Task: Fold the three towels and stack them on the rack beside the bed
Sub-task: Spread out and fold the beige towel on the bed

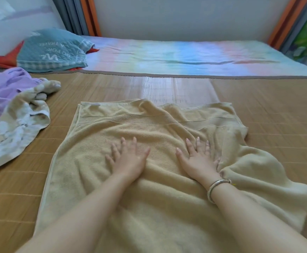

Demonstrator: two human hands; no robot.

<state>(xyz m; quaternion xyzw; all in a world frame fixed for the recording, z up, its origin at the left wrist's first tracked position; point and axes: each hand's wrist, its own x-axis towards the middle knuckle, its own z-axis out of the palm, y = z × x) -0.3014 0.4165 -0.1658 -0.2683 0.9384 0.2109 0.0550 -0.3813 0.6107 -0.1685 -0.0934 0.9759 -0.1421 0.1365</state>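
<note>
A large tan towel lies spread lengthwise on the bamboo mat, doubled over, with wrinkles down its middle and a bunched right edge. My left hand presses flat on it with straight, spread fingers. My right hand, a silver bangle on its wrist, also lies flat on the towel beside a fold. At the left edge a crumpled cream-and-white towel lies in a heap, with a purple towel behind it.
A teal pillow sits on red cloth at the back left. A pastel striped sheet covers the bed's far half up to the wall. Orange and grey frames stand in both far corners. No rack is in view.
</note>
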